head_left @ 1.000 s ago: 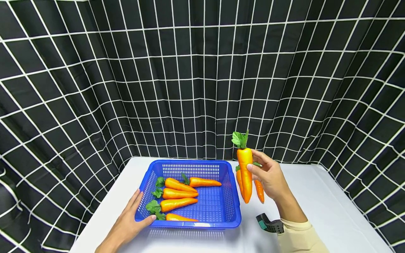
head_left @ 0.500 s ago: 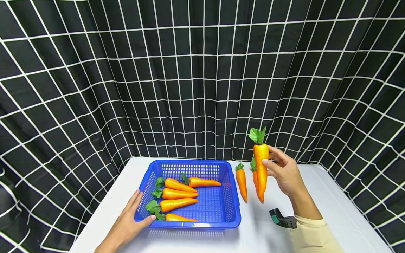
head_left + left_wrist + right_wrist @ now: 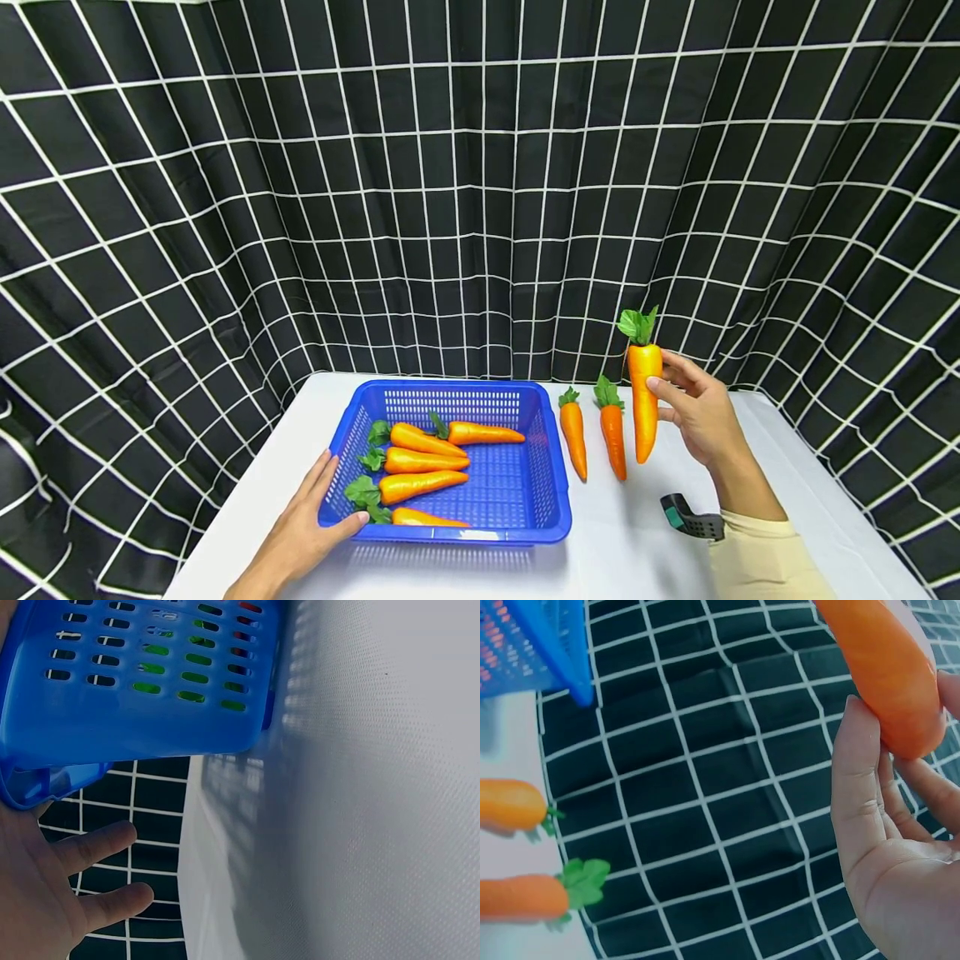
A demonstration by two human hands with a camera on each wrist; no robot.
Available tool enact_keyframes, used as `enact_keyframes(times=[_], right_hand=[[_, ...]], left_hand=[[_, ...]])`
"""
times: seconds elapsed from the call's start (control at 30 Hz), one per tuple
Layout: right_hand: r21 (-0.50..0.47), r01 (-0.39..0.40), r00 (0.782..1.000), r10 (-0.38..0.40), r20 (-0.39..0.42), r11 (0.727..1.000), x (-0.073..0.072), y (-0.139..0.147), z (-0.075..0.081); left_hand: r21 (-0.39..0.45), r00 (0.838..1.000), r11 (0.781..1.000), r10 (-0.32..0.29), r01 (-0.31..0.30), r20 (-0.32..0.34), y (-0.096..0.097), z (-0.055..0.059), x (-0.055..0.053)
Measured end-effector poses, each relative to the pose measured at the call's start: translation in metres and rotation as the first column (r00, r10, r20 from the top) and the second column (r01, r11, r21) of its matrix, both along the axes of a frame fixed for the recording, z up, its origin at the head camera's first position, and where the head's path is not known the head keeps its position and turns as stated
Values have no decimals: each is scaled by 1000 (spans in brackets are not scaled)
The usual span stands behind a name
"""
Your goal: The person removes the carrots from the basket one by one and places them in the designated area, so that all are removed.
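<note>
My right hand point(image 3: 701, 412) pinches an orange carrot point(image 3: 645, 400) between thumb and fingers, leaves up and tip down, above the right side of the table. In the right wrist view the carrot point(image 3: 889, 675) sits between the fingertips and thumb. At the near left corner of a blue plastic basket point(image 3: 557, 475), my left hand point(image 3: 303, 529) touches the rim, thumb on the front edge and fingers along the left side. Two of its fingers stretch out straight in the left wrist view. Several carrots point(image 3: 423, 482) with green tops lie inside the basket, tips mostly rightward.
Right of the basket, two carrots lie side by side on the white table point(image 3: 750, 492), one nearer point(image 3: 573, 437) the basket and one point(image 3: 612, 442) farther right. A black curtain point(image 3: 480, 208) with white grid lines surrounds the table. A black strap point(image 3: 693, 521) hangs by the right wrist.
My right hand has carried its carrot rightward, away from the basket, uncovering the two carrots on the table. The left hand and basket stay where they were.
</note>
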State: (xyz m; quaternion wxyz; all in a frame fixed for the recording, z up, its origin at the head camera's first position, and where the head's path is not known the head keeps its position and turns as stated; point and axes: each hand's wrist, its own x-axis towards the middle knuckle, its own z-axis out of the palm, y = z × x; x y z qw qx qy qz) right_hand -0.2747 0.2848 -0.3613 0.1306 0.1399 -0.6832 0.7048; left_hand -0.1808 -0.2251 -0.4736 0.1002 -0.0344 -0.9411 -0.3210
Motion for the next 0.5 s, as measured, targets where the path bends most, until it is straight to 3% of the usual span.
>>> enact_keyframes(times=[0.5], right_hand=[[37,58,994,-61,92,998,-15,24,-14]], left_hand=[[-2,1000,1000,-1,1,-5,-1,-1,1]])
